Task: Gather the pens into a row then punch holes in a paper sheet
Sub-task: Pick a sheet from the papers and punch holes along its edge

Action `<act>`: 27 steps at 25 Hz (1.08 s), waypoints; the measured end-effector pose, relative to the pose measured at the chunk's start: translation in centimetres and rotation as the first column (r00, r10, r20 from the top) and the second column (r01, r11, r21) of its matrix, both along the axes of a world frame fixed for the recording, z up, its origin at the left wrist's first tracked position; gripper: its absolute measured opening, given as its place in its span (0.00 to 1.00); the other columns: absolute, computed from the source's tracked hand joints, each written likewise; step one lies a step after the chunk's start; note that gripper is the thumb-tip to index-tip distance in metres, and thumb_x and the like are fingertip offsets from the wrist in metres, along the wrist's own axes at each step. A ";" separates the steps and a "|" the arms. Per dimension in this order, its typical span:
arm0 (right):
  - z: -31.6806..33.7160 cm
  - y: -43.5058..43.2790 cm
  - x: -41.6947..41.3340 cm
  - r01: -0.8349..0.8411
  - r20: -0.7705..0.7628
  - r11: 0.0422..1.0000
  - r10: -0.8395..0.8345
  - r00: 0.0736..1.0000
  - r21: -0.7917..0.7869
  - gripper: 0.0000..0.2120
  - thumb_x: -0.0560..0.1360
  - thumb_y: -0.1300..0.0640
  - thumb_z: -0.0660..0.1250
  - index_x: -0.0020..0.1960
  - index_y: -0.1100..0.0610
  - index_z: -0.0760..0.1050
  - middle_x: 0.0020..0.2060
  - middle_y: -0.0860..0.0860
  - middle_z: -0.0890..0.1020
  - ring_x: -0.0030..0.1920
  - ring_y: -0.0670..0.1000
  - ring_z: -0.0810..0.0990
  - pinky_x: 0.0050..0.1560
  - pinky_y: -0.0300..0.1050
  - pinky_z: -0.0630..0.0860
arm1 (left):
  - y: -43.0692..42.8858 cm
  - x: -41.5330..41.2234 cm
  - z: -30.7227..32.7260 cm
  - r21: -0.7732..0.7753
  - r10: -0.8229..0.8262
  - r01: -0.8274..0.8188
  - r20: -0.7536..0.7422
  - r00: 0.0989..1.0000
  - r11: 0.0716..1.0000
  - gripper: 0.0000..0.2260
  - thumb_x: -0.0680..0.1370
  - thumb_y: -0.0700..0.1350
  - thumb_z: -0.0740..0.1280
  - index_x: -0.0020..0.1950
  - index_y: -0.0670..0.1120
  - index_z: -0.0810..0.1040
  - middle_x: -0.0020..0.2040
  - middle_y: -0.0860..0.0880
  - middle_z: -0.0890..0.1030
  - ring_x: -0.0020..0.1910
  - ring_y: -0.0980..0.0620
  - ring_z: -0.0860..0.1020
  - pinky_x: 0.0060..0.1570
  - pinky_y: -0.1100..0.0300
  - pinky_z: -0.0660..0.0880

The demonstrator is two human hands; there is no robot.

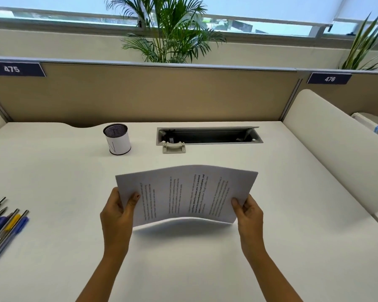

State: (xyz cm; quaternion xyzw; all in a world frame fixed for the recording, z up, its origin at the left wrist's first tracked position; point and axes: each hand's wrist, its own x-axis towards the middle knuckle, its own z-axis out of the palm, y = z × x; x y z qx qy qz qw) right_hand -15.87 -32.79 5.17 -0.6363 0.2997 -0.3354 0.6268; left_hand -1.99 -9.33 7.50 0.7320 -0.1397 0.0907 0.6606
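Holding the paper sheet (187, 196) above the white bench (52, 171), I gripped its left edge with my left hand (118, 211) and its right edge with my right hand (248, 211), each thumb pressed on the printed face and the fingers closed behind. The sheet was turned sideways, so its lines of text ran up and down, and it bowed upward in the middle, casting a shadow on the bench beneath its near edge. The pens (3, 225) lay side by side in a row well to the left of the sheet, at the bench's left border, some silver, others blue, green and yellow. Beyond the sheet and slightly left stood a mesh pen cup (117, 139) wrapped in white paper. Directly beyond the sheet a small pale hole punch (174, 147) sat against the near rim of an open cable tray (207, 136) recessed in the bench.
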 end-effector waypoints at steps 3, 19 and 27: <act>-0.6 0.5 -0.2 0.027 -0.051 1.000 -0.027 0.998 -0.001 0.07 0.78 0.60 0.64 0.54 0.52 0.74 0.51 0.49 0.82 0.53 0.51 0.82 0.54 0.46 0.80 | -0.1 -0.3 -1.3 0.131 0.005 -0.008 0.026 1.000 0.991 0.06 0.76 0.39 0.67 0.53 0.43 0.77 0.44 0.49 0.81 0.41 0.56 0.79 0.34 0.76 0.74; 3.8 5.8 2.0 -0.264 0.319 0.842 0.116 0.940 0.471 0.13 0.80 0.59 0.59 0.64 0.55 0.72 0.59 0.54 0.82 0.61 0.54 0.80 0.62 0.49 0.77 | -3.8 -3.1 -0.2 -0.362 0.025 -0.116 -0.245 0.969 0.925 0.05 0.76 0.48 0.67 0.50 0.52 0.81 0.43 0.55 0.85 0.40 0.58 0.82 0.36 0.69 0.78; 7.1 2.3 2.1 -0.043 0.174 0.993 0.024 0.985 0.110 0.10 0.80 0.62 0.59 0.58 0.58 0.77 0.51 0.50 0.85 0.54 0.53 0.82 0.56 0.48 0.79 | 0.0 2.0 3.0 -0.237 -0.321 0.304 -0.036 0.946 0.923 0.14 0.80 0.53 0.55 0.52 0.51 0.79 0.47 0.50 0.85 0.42 0.53 0.83 0.37 0.65 0.78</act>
